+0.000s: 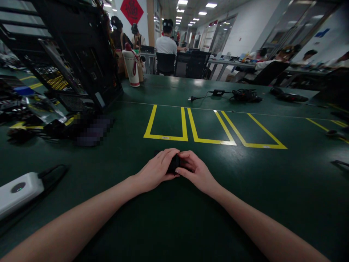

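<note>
Both of my hands meet over one small black object (173,165) at the middle of the green table (174,225). My left hand (156,168) wraps it from the left, fingers over the top and thumb low. From the right, my right hand (198,172) curls its fingers and thumb against the same object. Most of it is hidden by the fingers, so its kind does not show. A dark edge also shows behind the left fingers.
Yellow tape outlines (166,138) lie beyond my hands. Behind them are a black cable with an adapter (218,92) and a coiled cable (247,95). A black computer case (81,51) stands at left, near a paper cup (132,69) and a white device (20,193). People sit farther back.
</note>
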Available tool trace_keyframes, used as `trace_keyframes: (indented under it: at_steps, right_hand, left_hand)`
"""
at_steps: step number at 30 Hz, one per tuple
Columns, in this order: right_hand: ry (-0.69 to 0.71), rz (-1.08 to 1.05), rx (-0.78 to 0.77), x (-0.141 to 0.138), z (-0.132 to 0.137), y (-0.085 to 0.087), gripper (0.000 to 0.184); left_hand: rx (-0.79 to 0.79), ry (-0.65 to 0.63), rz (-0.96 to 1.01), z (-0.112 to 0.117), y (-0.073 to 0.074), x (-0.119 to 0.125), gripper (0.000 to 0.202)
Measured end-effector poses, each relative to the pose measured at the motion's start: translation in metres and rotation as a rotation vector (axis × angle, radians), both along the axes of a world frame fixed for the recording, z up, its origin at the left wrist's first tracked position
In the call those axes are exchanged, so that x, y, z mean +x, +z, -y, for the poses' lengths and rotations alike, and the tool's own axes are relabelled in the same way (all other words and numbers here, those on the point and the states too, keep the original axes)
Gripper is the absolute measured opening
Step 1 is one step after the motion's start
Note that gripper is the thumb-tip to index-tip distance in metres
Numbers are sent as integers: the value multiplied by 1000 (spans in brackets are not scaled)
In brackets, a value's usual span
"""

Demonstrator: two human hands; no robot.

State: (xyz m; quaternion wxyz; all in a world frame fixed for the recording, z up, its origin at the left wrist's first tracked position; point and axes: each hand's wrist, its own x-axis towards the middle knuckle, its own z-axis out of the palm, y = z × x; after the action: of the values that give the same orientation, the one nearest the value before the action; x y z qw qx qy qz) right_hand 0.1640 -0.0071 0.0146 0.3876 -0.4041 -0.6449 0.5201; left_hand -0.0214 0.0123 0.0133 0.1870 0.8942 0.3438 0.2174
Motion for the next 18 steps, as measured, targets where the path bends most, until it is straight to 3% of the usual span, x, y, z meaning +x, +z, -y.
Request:
trace_keyframes:
  at_steps: [7,13,18]
  right_hand:
    - [16,-71,-42,-2,-3,-2,17]
    - [-56,1,-15,-3,2,1,35]
    - [-11,-11,-37,-2,2,0,31]
  left_hand:
    - [7,-7,-5,0,2,1,62]
    - [2,8,-15,0,1,1,64]
    - [9,19,-4,0,1,1,64]
